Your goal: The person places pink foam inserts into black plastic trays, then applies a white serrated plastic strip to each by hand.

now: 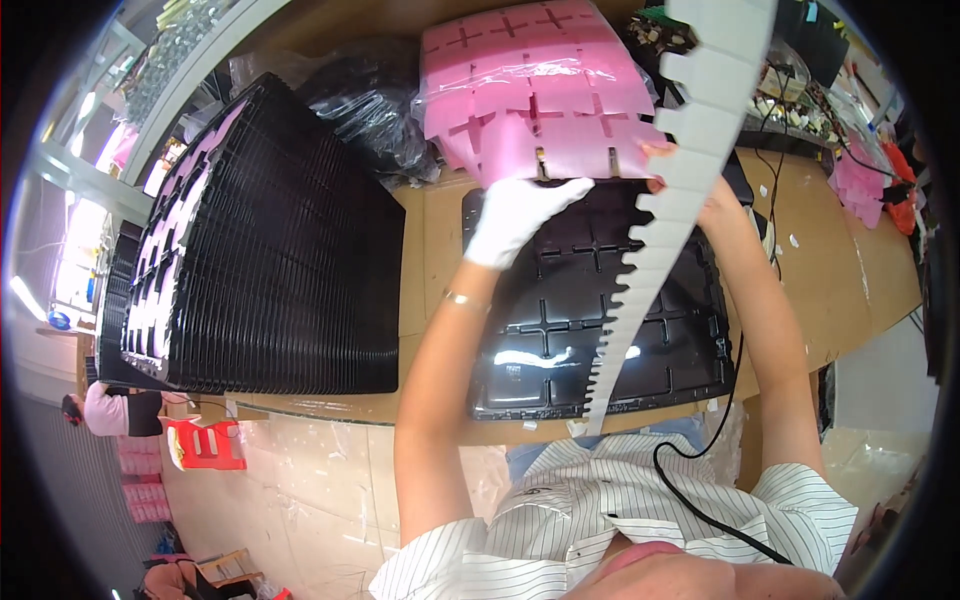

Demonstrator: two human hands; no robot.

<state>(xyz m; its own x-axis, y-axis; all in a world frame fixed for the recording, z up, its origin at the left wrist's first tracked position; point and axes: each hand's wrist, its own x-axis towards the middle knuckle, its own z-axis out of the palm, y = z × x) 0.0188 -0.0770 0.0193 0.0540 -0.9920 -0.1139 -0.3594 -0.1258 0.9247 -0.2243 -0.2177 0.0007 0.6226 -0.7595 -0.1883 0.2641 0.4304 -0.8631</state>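
Observation:
My left hand (512,216), in a white glove, is at the near edge of a pink sheet (575,146) with cross-shaped cutouts. Its thumb points right, and the sheet hides its other fingers. My bare right hand (712,205) is at the sheet's right corner, fingertips against the pink edge; a pale notched strip hides much of that hand. More pink sheets (540,65) lie stacked behind, partly under clear plastic. Below my hands, a shiny black tray (600,300) with raised cross-shaped ribs lies flat on the table.
A tall stack of black trays (290,260) stands at left, beside black plastic wrapping (365,105). The notched strip (665,230) crosses the view diagonally. A black cable (735,385) hangs on the right. Brown cardboard (850,270) covers the table; a red stool (205,445) is on the floor.

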